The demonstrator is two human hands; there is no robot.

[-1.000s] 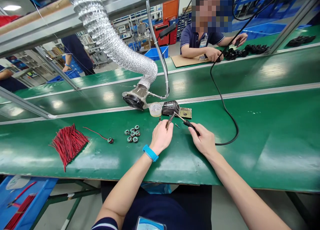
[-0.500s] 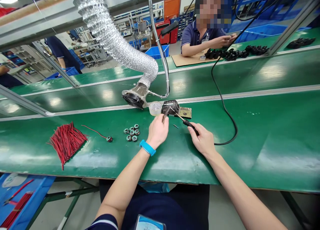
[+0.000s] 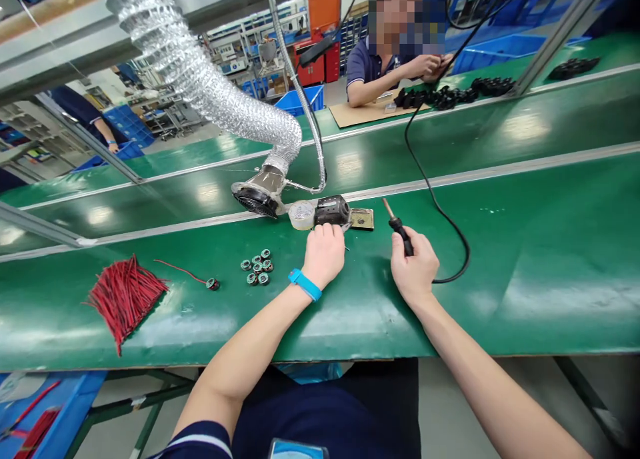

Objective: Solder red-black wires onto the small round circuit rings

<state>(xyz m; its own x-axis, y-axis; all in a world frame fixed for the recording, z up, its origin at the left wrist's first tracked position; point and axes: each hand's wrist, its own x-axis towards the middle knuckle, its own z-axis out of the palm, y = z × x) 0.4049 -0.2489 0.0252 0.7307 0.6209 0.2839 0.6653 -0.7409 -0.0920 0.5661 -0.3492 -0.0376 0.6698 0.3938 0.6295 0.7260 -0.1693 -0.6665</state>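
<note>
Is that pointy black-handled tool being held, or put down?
Held: the right hand is wrapped around the soldering iron, with its metal tip sticking out.

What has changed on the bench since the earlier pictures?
The right hand has drawn the soldering iron rightward, away from the dark metal block, without letting go. The left hand has shifted right, nearer that block; its grip is mostly hidden. The red wires and small round parts stay in place.

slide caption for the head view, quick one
Right hand holding a soldering iron at a green bench where red wires lie piled.
</note>
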